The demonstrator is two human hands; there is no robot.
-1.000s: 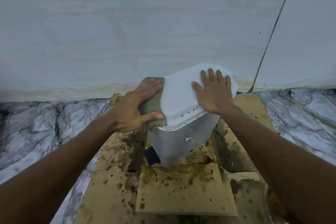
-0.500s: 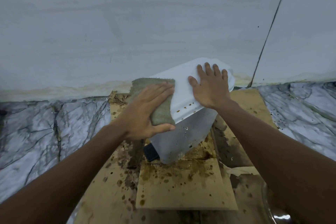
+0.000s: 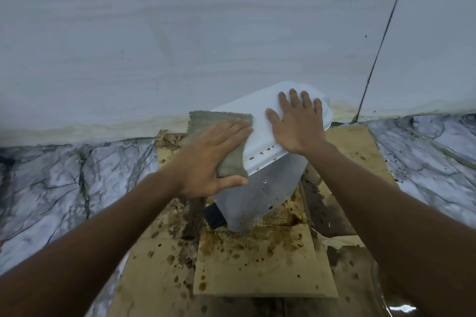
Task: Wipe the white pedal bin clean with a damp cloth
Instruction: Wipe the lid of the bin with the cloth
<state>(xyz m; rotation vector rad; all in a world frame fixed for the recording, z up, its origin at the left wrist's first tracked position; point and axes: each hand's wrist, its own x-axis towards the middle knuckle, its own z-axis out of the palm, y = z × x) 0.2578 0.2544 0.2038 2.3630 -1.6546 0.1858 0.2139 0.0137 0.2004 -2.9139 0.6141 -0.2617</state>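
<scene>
The white pedal bin [image 3: 260, 188] stands against the wall on stained cardboard, its black pedal [image 3: 212, 215] low on the left. Brown spots dot the lid's [image 3: 260, 121] near edge. A grey-green cloth [image 3: 213, 118] lies over the lid's left side. My left hand [image 3: 208, 159] presses flat on the cloth with straight fingers, thumb along the cloth's lower edge. My right hand [image 3: 296, 123] lies flat, fingers spread, on the right part of the lid.
Splattered cardboard sheets [image 3: 257, 265] cover the marble floor [image 3: 51, 188] under and around the bin. The white wall [image 3: 206, 33] rises right behind it, stained along its base. A clear curved object [image 3: 386, 301] shows at the bottom right edge.
My left hand has slid the cloth from the lid's left edge further onto the lid top, toward the right. My right hand has kept its place on the lid.
</scene>
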